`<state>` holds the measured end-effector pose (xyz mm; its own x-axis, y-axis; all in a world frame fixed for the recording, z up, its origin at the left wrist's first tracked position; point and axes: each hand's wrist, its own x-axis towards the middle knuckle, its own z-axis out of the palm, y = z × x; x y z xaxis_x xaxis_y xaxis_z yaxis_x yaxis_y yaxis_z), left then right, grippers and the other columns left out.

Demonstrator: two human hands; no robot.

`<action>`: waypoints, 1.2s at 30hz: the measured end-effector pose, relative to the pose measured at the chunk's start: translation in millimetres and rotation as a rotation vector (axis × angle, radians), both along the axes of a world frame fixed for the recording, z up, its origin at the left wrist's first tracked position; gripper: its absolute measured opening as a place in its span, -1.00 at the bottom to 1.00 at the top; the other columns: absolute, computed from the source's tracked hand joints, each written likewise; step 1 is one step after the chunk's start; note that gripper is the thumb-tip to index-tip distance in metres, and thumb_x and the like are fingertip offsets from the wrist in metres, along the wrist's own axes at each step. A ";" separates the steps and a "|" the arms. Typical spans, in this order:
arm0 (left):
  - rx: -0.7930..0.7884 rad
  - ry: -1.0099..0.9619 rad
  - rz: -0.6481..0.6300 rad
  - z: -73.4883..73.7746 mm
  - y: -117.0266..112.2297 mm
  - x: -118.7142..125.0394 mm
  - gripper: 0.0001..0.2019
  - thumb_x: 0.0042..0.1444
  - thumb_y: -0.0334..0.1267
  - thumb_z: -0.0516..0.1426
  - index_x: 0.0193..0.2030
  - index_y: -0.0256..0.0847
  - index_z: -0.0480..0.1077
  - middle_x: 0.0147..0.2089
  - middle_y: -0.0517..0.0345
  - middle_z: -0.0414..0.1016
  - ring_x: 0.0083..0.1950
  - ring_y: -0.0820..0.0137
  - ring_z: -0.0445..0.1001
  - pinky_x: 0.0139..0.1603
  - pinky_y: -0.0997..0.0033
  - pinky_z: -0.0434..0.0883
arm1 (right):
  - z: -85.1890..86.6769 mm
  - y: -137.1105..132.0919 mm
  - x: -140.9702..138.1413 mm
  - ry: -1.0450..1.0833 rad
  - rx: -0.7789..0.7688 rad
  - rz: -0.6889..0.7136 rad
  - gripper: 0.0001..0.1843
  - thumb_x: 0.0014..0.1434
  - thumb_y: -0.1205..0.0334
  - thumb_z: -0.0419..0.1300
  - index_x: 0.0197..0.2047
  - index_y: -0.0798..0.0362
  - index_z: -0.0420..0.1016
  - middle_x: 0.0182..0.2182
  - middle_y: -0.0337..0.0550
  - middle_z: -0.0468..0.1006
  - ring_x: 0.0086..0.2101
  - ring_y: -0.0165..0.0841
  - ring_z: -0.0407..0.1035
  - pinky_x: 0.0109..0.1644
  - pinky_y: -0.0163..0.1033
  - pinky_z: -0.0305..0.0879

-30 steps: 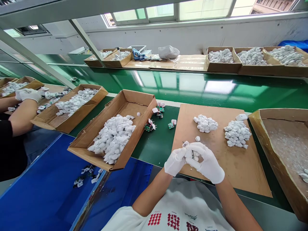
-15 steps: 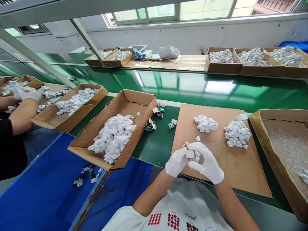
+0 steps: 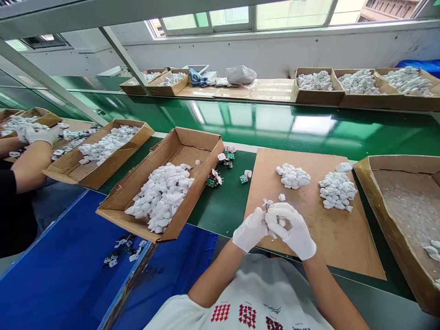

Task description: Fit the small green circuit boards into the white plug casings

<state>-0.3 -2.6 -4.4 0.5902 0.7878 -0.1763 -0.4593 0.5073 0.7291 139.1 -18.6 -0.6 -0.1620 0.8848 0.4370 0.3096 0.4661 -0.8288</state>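
My left hand (image 3: 250, 230) and my right hand (image 3: 293, 230), both in white gloves, meet over the front of a cardboard sheet (image 3: 343, 243). Their fingers are closed around a small white plastic part (image 3: 266, 204), mostly covered by the gloves. A few more white bits show beneath and between the fingers. Just beyond them lies one loose white piece (image 3: 282, 197). Farther back on the sheet are two piles of white plastic pieces, a left pile (image 3: 293, 176) and a right pile (image 3: 338, 191).
To the left stands a cardboard box (image 3: 202, 192) of white pieces, with small green circuit boards (image 3: 228, 158) beside it. A nearly bare box (image 3: 378, 206) borders the right. Blue bins (image 3: 68, 266) lie lower left. A co-worker's gloved hand (image 3: 41, 135) is at far left.
My hands have shifted slightly left, and the fingers have turned the held part. The flat white face seen between them earlier is now hidden.
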 end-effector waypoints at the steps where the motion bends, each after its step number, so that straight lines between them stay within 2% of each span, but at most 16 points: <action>1: -0.003 -0.008 0.018 0.2 -0.5 0.2 -0.51 -0.01 0.19 0.15 -0.48 -0.30 0.45 -0.39 -0.02 0.45 -0.39 0.37 0.37 -0.41 0.36 0.33 | 0.0 -0.6 -0.6 0.033 -0.035 0.026 -0.80 0.12 0.36 0.16 -0.18 -0.08 0.46 -0.20 -0.14 0.49 -0.19 -0.31 0.41 -0.11 -0.15 0.40; 4: -0.028 -0.028 0.056 1.3 -3.2 2.3 -0.56 -0.03 0.10 0.22 -0.45 -0.35 0.46 -0.34 -0.03 0.46 -0.38 0.39 0.38 -0.39 0.38 0.33 | -0.2 -3.7 -3.6 0.215 -0.194 0.077 -0.85 0.15 0.28 0.15 -0.19 -0.07 0.46 -0.17 -0.10 0.46 -0.25 -0.31 0.40 -0.28 -0.21 0.41; 7: -0.054 -0.026 0.097 3.2 -7.5 5.9 -0.57 -0.10 0.05 0.28 -0.35 -0.37 0.47 -0.36 -0.02 0.47 -0.43 0.41 0.38 -0.42 0.40 0.31 | -1.7 -7.6 -8.7 0.483 -0.368 0.096 -0.93 0.16 0.20 0.17 -0.27 -0.05 0.46 -0.15 -0.12 0.43 -0.43 -0.42 0.31 -0.53 -0.31 0.28; 10: -0.029 0.023 0.149 4.9 -11.2 8.4 -0.58 -0.17 0.01 0.33 -0.37 -0.37 0.47 -0.41 0.01 0.47 -0.43 0.39 0.39 -0.37 0.36 0.32 | -2.1 -10.1 -15.0 0.693 -0.473 0.130 -0.91 0.17 0.18 0.16 -0.25 -0.06 0.46 -0.18 -0.17 0.44 -0.57 -0.54 0.14 -0.58 -0.35 0.17; 13: 0.020 0.118 0.211 2.6 -12.5 8.0 -0.56 -0.19 0.02 0.33 -0.32 -0.36 0.48 -0.43 0.07 0.48 -0.45 0.41 0.38 -0.33 0.33 0.33 | -0.6 -9.5 -17.7 0.735 -0.501 0.125 -0.94 0.17 0.21 0.18 -0.27 -0.06 0.47 -0.19 -0.20 0.46 -0.55 -0.54 0.13 -0.55 -0.36 0.16; 16: 0.060 0.180 0.240 -4.6 -11.4 5.7 -0.55 -0.16 0.07 0.30 -0.30 -0.33 0.48 -0.46 0.11 0.47 -0.45 0.40 0.40 -0.35 0.35 0.34 | 0.7 -7.0 -11.8 0.644 -0.521 0.169 -0.89 0.22 0.20 0.12 -0.26 -0.05 0.48 -0.08 -0.16 0.46 -0.53 -0.52 0.20 -0.52 -0.32 0.23; 18: 0.071 0.169 0.235 -9.5 -9.7 4.4 -0.52 -0.13 0.12 0.26 -0.33 -0.33 0.48 -0.50 0.12 0.46 -0.47 0.39 0.39 -0.39 0.36 0.34 | 0.6 -5.1 -4.2 0.481 -0.450 0.183 -0.76 0.29 0.15 0.00 -0.20 -0.05 0.50 0.02 -0.11 0.43 -0.46 -0.45 0.31 -0.40 -0.22 0.35; 19: 0.066 0.157 0.242 -11.3 -8.6 4.1 -0.52 -0.12 0.15 0.25 -0.36 -0.33 0.48 -0.51 0.12 0.45 -0.49 0.41 0.37 -0.42 0.37 0.33 | 0.1 -4.0 -0.3 0.361 -0.371 0.160 -0.72 0.30 0.14 -0.02 -0.15 -0.06 0.51 0.06 -0.09 0.42 -0.36 -0.39 0.38 -0.27 -0.16 0.40; 21: 0.034 0.143 0.276 -13.5 -6.5 4.4 -0.54 -0.13 0.14 0.26 -0.45 -0.32 0.46 -0.53 0.14 0.43 -0.50 0.45 0.34 -0.43 0.40 0.32 | -1.5 -1.7 5.5 0.103 -0.166 0.079 -0.73 0.26 0.15 0.06 -0.04 -0.09 0.49 0.08 -0.09 0.41 -0.13 -0.27 0.41 0.00 -0.05 0.36; 22: 0.012 0.145 0.296 -14.0 -5.4 4.8 -0.55 -0.15 0.13 0.27 -0.49 -0.32 0.44 -0.52 0.14 0.42 -0.49 0.47 0.33 -0.42 0.42 0.32 | -2.4 -0.4 7.1 -0.002 -0.066 0.036 -0.72 0.22 0.19 0.12 -0.01 -0.11 0.48 0.07 -0.10 0.43 -0.05 -0.24 0.39 0.07 -0.04 0.33; 25: -0.053 0.162 0.316 -14.1 -3.1 6.6 -0.57 -0.20 0.08 0.32 -0.51 -0.32 0.44 -0.50 0.14 0.42 -0.44 0.47 0.33 -0.36 0.43 0.32 | -3.8 3.0 7.7 -0.177 0.125 -0.030 -0.67 0.18 0.31 0.17 0.00 -0.16 0.47 -0.03 -0.14 0.50 -0.06 -0.27 0.41 0.04 -0.09 0.38; 28: -0.099 0.109 0.258 -10.7 -2.4 7.2 -0.57 -0.18 0.07 0.31 -0.48 -0.33 0.44 -0.46 0.09 0.44 -0.39 0.43 0.36 -0.31 0.38 0.34 | -2.0 5.0 6.6 -0.187 0.183 -0.024 -0.68 0.17 0.36 0.16 -0.04 -0.16 0.48 -0.09 -0.15 0.53 -0.07 -0.28 0.42 0.03 -0.10 0.39; 30: -0.078 0.037 0.177 -6.0 -2.8 6.8 -0.57 -0.11 0.08 0.27 -0.50 -0.34 0.42 -0.42 0.03 0.45 -0.34 0.37 0.40 -0.27 0.34 0.36 | -0.2 4.6 5.7 -0.107 0.125 0.023 -0.71 0.16 0.34 0.17 -0.06 -0.12 0.48 -0.05 -0.12 0.51 -0.04 -0.27 0.40 0.06 -0.08 0.37; 32: -0.048 -0.014 0.120 -1.7 -3.6 6.5 -0.60 -0.07 0.04 0.26 -0.45 -0.36 0.43 -0.38 -0.01 0.46 -0.30 0.32 0.42 -0.25 0.32 0.37 | 0.7 2.7 3.3 0.035 -0.026 0.069 -0.79 0.17 0.30 0.15 -0.12 -0.09 0.50 -0.03 -0.11 0.49 -0.03 -0.27 0.40 0.04 -0.10 0.38; 34: -0.059 -0.046 0.118 -0.4 -4.9 6.8 -0.64 -0.07 -0.03 0.29 -0.35 -0.36 0.45 -0.35 0.00 0.45 -0.28 0.33 0.42 -0.25 0.33 0.37 | 0.3 -0.1 -1.1 0.226 -0.238 0.078 -0.88 0.18 0.27 0.15 -0.22 -0.06 0.50 -0.07 -0.13 0.50 -0.07 -0.29 0.41 -0.07 -0.17 0.43; 36: -0.114 -0.106 0.112 -3.2 -6.6 7.3 -0.62 -0.10 -0.03 0.31 -0.33 -0.34 0.44 -0.35 0.04 0.43 -0.30 0.36 0.42 -0.27 0.35 0.37 | -1.3 -3.0 -6.6 0.423 -0.433 0.066 -0.94 0.15 0.24 0.19 -0.35 -0.02 0.48 -0.15 -0.15 0.51 -0.21 -0.33 0.44 -0.28 -0.27 0.45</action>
